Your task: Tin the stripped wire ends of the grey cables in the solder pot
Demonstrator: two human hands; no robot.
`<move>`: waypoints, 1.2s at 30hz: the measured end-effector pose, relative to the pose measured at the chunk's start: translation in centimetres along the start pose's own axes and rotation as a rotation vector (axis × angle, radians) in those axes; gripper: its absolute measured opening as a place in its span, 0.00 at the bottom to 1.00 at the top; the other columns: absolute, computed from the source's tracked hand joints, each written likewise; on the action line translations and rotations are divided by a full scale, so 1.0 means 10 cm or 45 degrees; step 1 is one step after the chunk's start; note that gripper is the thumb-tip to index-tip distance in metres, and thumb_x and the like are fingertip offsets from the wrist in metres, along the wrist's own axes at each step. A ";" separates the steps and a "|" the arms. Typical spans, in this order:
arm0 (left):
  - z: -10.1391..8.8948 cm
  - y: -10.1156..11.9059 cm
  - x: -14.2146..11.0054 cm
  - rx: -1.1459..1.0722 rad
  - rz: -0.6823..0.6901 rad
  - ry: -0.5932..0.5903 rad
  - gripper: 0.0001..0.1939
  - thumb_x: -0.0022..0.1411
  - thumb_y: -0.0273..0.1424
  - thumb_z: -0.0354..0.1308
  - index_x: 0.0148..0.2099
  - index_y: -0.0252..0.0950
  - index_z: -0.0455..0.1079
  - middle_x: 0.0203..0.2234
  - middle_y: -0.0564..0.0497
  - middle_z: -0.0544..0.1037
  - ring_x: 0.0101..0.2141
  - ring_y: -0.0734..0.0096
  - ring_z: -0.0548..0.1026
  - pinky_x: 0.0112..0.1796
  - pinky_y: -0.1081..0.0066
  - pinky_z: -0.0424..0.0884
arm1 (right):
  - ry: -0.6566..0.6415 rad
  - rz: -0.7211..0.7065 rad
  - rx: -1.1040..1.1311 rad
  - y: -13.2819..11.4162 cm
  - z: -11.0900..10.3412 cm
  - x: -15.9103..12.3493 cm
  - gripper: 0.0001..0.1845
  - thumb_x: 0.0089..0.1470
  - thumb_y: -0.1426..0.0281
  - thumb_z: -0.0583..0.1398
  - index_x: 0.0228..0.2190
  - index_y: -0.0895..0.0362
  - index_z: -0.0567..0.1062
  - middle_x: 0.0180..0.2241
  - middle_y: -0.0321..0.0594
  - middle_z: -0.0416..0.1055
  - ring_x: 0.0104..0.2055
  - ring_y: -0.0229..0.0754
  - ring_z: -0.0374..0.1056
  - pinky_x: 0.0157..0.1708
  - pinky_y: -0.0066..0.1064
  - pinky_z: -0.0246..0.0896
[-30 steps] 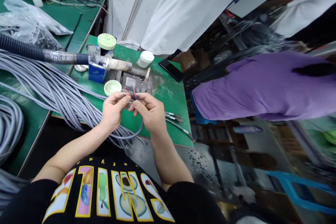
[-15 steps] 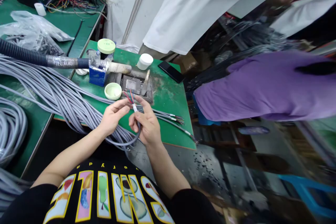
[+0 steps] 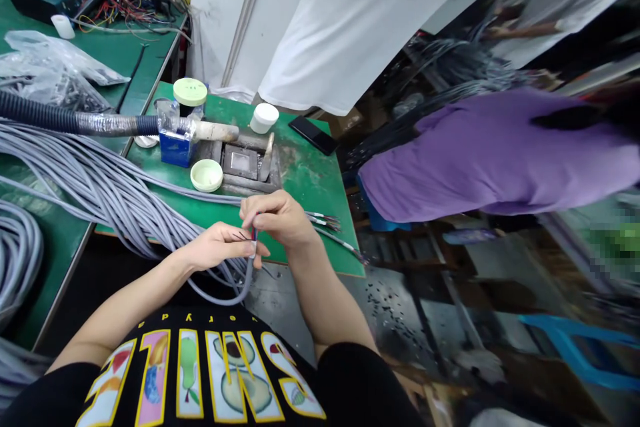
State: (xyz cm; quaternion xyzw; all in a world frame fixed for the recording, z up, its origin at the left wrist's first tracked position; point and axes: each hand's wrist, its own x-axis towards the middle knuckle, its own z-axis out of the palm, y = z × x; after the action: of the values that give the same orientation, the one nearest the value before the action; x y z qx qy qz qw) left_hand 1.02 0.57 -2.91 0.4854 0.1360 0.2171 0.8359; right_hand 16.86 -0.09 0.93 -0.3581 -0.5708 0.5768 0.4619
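My left hand (image 3: pixel 224 245) is closed around the end of a grey multi-core cable (image 3: pixel 246 283), near its white band. Thin coloured wires (image 3: pixel 255 233) stick up from that end. Pinched over their tips are the fingers of my right hand (image 3: pixel 281 215), which hide most of the wires. From my hands the cable loops down and back toward a large bundle of grey cables (image 3: pixel 125 193) on the left. Just beyond my hands sits a metal solder pot (image 3: pixel 241 161) with a shiny square surface. A flat scraper-like blade (image 3: pixel 267 159) rests on its right side.
A pale open tub (image 3: pixel 207 175), a white lidded jar (image 3: pixel 264 118) and a phone (image 3: pixel 313 135) lie around the pot. A ribbed hose (image 3: pixel 45 110) crosses from the left to a blue box (image 3: pixel 175 148). People in white (image 3: pixel 320 27) and purple (image 3: pixel 500 153) stand nearby.
My right hand has shifted from holding the cable below to pinching the wires from above. My left hand has come down and taken the cable end. Both hands are lower, nearer my body.
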 end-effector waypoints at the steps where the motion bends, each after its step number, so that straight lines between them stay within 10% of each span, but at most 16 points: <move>1: -0.01 0.01 -0.01 0.016 0.011 -0.004 0.21 0.48 0.47 0.68 0.29 0.31 0.79 0.21 0.46 0.79 0.23 0.71 0.74 0.32 0.70 0.72 | 0.062 -0.037 0.082 0.03 0.07 0.02 0.16 0.39 0.55 0.70 0.19 0.55 0.81 0.14 0.34 0.65 0.20 0.35 0.59 0.21 0.29 0.54; 11: -0.12 0.07 -0.13 0.093 0.154 0.231 0.17 0.46 0.45 0.70 0.26 0.33 0.79 0.19 0.46 0.78 0.22 0.71 0.72 0.29 0.70 0.71 | 0.830 -0.337 0.228 -0.08 -0.07 0.07 0.22 0.36 0.55 0.70 0.11 0.54 0.68 0.12 0.28 0.51 0.17 0.31 0.46 0.21 0.29 0.51; 18: -0.08 0.08 -0.10 0.124 0.152 0.363 0.18 0.40 0.45 0.72 0.21 0.34 0.77 0.19 0.49 0.77 0.22 0.73 0.72 0.28 0.71 0.70 | 0.403 -0.109 -0.763 -0.26 0.17 -0.08 0.09 0.44 0.66 0.66 0.18 0.55 0.78 0.18 0.35 0.70 0.22 0.34 0.61 0.24 0.29 0.55; 23: -0.05 0.11 -0.10 0.201 0.191 0.320 0.18 0.41 0.46 0.71 0.20 0.36 0.78 0.18 0.49 0.76 0.25 0.72 0.72 0.29 0.72 0.69 | 0.364 -0.156 -0.872 -0.31 0.33 0.02 0.14 0.48 0.68 0.63 0.14 0.55 0.75 0.16 0.34 0.68 0.21 0.34 0.61 0.24 0.29 0.55; 30: -0.15 0.09 -0.20 0.272 0.266 0.382 0.16 0.44 0.45 0.70 0.23 0.37 0.79 0.19 0.47 0.77 0.25 0.70 0.72 0.29 0.71 0.70 | 0.945 -0.288 -0.617 -0.25 0.05 0.07 0.16 0.48 0.65 0.63 0.12 0.56 0.73 0.11 0.30 0.59 0.17 0.33 0.56 0.19 0.28 0.50; 36: -0.15 0.10 -0.20 0.205 0.229 0.435 0.17 0.41 0.46 0.71 0.22 0.36 0.78 0.19 0.48 0.76 0.23 0.72 0.72 0.27 0.72 0.69 | 0.324 -0.100 -0.809 -0.28 0.20 0.00 0.13 0.46 0.65 0.65 0.15 0.56 0.76 0.16 0.33 0.68 0.19 0.33 0.60 0.21 0.28 0.53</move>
State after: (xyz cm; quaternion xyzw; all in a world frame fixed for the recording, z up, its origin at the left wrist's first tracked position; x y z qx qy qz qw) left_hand -1.57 1.11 -2.73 0.5172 0.2487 0.3585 0.7363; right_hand 15.36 -0.95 3.85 -0.5311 -0.6730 0.3025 0.4166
